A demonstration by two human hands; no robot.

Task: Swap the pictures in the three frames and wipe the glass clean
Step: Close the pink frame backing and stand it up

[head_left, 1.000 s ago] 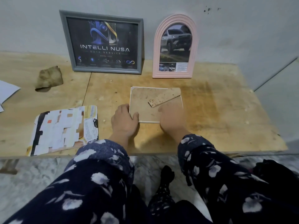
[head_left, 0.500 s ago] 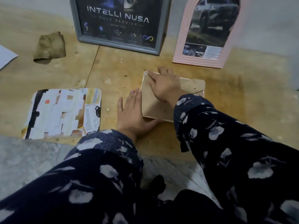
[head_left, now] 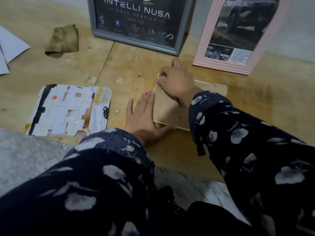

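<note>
I am seeing the right hand (head_left: 177, 84) lying across the face-down frame (head_left: 167, 108) at centre frame, fingers curled over its upper-left corner and gripping that edge. The left hand (head_left: 142, 114) is lying flat on the table (head_left: 247, 103), fingers straight and together, their side touching the frame's left edge while the thumb is reaching under the lower-left corner; it is grasping nothing. The frame is lying back side up, brown backing board showing, its long axis running from lower left toward upper right. Both forearms, in dark flowered sleeves, are entering from the bottom of the frame, the right one crossing over the frame's right part.

Left of the left hand a loose picture (head_left: 69, 109) with rounded corners is lying flat. Along the top, a grey frame (head_left: 136, 23) reading INTELLI NUSA and a pink arched frame (head_left: 238, 36) showing a vehicle are standing against the wall. At upper left a brown cloth (head_left: 62, 40) is lying crumpled, with white paper sheets (head_left: 10, 48) at the left border.
</note>
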